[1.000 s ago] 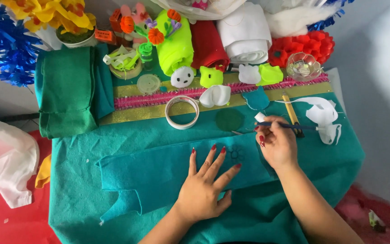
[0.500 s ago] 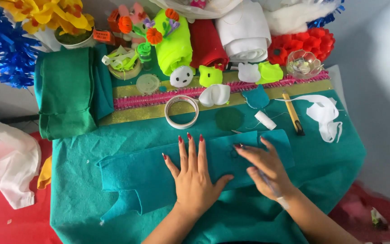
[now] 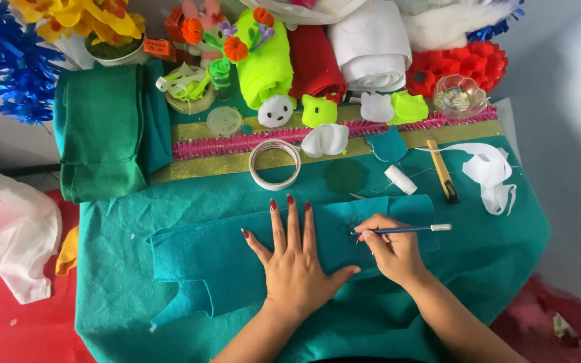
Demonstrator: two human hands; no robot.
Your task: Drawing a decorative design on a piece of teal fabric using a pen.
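From the left I see a folded green cloth (image 3: 105,128) at the table's edge, well apart from the work. My left hand (image 3: 295,259) lies flat with fingers spread wide, pressing down a teal felt piece (image 3: 216,259) that sits on the larger teal cloth (image 3: 122,302) covering the table. Just to its right, my right hand (image 3: 393,252) is closed around a blue pen (image 3: 405,229), tip down on the felt. I can make out faint marks near the tip, so I judge the drawing barely begun; the felt shows no finished outline there, though I cannot tell for sure. Beyond the felt lie a tape roll (image 3: 275,164), a dark green circle (image 3: 345,176), a white thread spool (image 3: 400,180) and a yellow knife (image 3: 442,171). None of them touches the felt where I am marking.
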